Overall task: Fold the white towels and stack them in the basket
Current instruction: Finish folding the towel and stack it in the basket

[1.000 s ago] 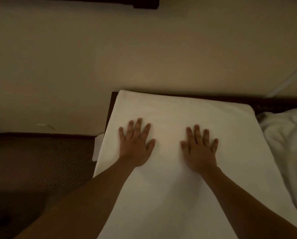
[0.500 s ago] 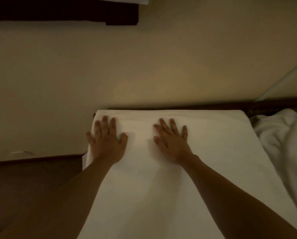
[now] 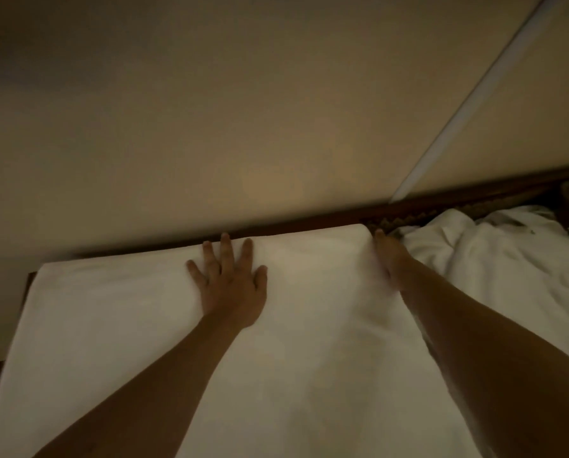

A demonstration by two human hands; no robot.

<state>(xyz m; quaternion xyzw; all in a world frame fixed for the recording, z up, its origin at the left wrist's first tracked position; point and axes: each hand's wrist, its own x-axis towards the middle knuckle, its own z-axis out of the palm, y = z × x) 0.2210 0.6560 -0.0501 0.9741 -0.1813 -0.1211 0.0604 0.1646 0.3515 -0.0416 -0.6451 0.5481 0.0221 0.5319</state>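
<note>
White towel (image 3: 117, 325) lying spread flat beneath both arms, left hand (image 3: 231, 285) pressing on it with fingers splayed, right hand (image 3: 388, 259) blurred at its far right edge, grip indiscernible, crumpled white towels (image 3: 494, 259) lying just beside, dark wooden rail (image 3: 441, 203) bordering behind.

Hands: two, the left hand (image 3: 231, 285) and the right hand (image 3: 388, 259)
Flat white towel (image 3: 117, 319): one
Crumpled white towels (image 3: 494, 259): one heap

smooth matt white cloth towel (image 3: 309, 342), dark glossy wooden rail (image 3: 474, 203)
</note>
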